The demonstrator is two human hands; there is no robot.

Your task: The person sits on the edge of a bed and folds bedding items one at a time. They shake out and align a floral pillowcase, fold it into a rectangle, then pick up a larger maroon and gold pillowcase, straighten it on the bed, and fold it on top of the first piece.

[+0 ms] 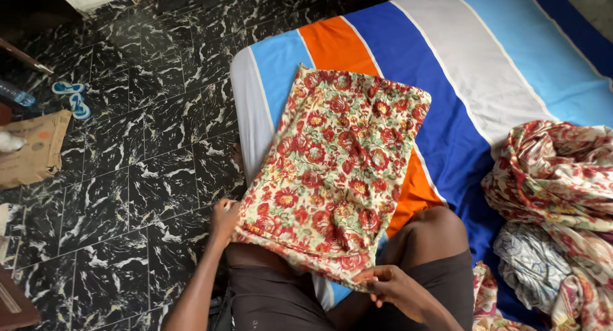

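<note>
With the left hand (225,217) and right hand (389,285) each pinching a near corner of the floral pillowcase (335,171) lying on the striped bed (472,69), a loose pinch could probably let it slide to the floor (128,178).

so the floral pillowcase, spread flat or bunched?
Spread flat: the pillowcase lies smooth on the striped mattress, both hands holding its near edge.
</note>
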